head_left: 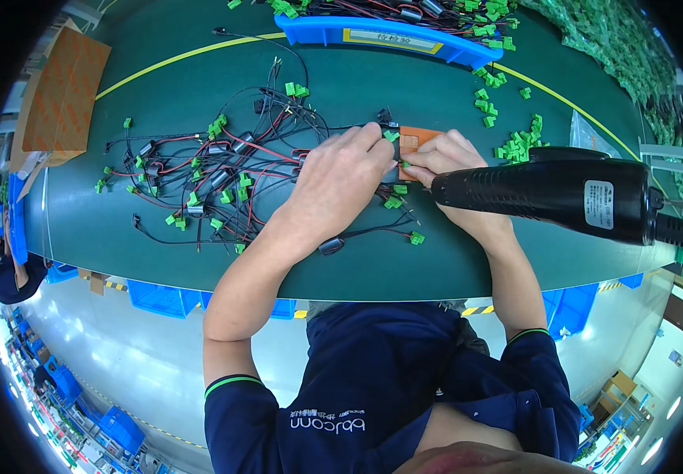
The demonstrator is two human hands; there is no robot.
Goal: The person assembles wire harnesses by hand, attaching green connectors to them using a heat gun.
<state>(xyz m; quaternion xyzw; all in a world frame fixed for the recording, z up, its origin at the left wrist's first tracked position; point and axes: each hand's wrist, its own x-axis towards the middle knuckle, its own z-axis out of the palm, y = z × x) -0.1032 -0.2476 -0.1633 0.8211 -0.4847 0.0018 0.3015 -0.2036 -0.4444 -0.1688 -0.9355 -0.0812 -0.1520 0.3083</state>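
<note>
Pinched between the right hand's (pixel 454 162) thumb and forefinger is a small green connector (pixel 405 164), held over the left side of an orange block (pixel 430 133), which serves as reference for all positions. Fingers of the left hand (pixel 340 178) are curled, with their tips at the left edge of the block, near those of the right; what they grasp is hidden, so their hold cannot be told. Just beyond the left fingertips, at the block's far left corner, lies a black plug (pixel 387 118). To the left of the block spreads a tangle of cables (pixel 215 178), black and red, bearing dark cylindrical sleeves and green connectors. Right of the block lies a heap of loose green connectors (pixel 521 144); between it and the person, a black tubular device (pixel 547 193) reaches in from the right, its tip covering part of the right hand. Beyond the block stands a blue bin (pixel 302 31) of similar cables. A cardboard box (pixel 65 87) stands well to its left; to its far right lies green bubble wrap (pixel 594 39). All rest on a green table (pixel 405 272).
</note>
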